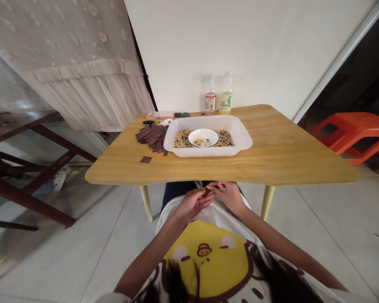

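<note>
Just below the table's front edge, my left hand [197, 202] holds a small dark brown piece [207, 192] between thumb and fingers. My right hand [228, 194] meets it there, with its fingertips closed at the same piece. On the wooden table [284, 151] stands a white plastic tray [205, 153] with beads or grains [225, 139] of light and dark colours. A white bowl [204, 134] with a few small bits sits inside the tray. Left of the tray lies a pile of dark brown pieces [151, 135], and a single brown square [146, 159] lies nearer the front.
Two bottles [210, 99] [225, 99] stand at the table's back edge by the wall. A pink phone-like case [160, 114] lies at the back left. An orange stool [356, 130] is on the right, a dark wooden frame [34, 185] on the left.
</note>
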Available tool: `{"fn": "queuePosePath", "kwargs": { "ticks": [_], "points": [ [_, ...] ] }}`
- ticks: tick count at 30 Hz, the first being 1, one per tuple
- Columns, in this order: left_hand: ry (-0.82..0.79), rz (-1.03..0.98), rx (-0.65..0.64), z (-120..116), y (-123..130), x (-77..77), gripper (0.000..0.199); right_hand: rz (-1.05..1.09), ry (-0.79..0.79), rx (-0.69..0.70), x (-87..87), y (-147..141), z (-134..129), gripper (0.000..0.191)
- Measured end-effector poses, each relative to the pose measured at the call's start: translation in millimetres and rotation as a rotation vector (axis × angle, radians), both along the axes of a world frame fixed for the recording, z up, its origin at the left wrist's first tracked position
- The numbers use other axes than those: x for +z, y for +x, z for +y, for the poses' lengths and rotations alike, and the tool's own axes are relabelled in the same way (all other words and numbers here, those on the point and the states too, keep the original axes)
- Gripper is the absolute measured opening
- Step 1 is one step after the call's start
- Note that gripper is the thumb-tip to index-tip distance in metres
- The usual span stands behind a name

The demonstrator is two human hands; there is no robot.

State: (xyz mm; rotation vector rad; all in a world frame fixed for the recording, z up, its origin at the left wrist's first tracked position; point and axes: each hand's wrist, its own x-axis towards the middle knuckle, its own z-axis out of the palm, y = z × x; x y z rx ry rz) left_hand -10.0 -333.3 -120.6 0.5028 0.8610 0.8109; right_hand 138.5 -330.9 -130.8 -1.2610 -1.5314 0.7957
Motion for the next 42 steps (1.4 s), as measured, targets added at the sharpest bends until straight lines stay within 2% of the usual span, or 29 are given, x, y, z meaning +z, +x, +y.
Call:
{"fn": "queuePosePath", "kwargs": {
  "ticks": [7,12,18,25,31,42],
  "points": [
    [0.016,0.044,0.023,-1.1,1.0,3.9,0.011,0.027,0.016,0.059,-0.2,0.3,1.0,0.041],
    [0.020,0.027,-0.006,-1.2,-1.1,3.5,0.015,-0.004,0.014,-0.009,2.3,0.5,2.3,0.044],
    [0.027,0.044,0.035,-0.8,-0.1,3.1,0.013,0.006,0.015,0.055,4.3,-0.9,-0.7,0.042],
    [0.038,0.042,-0.001,-0.5,-0.8,4.7,0.014,-0.034,0.016,-0.007,-1.6,1.4,4.4,0.044],
    [0.044,0.034,0.033,-1.3,-1.6,3.3,0.013,0.007,0.010,0.067,-1.5,0.1,2.5,0.044],
    [0.056,0.036,0.001,-1.1,-1.7,6.9,0.016,0.029,-0.003,0.030,-4.9,0.4,4.2,0.046]
  ]
}}
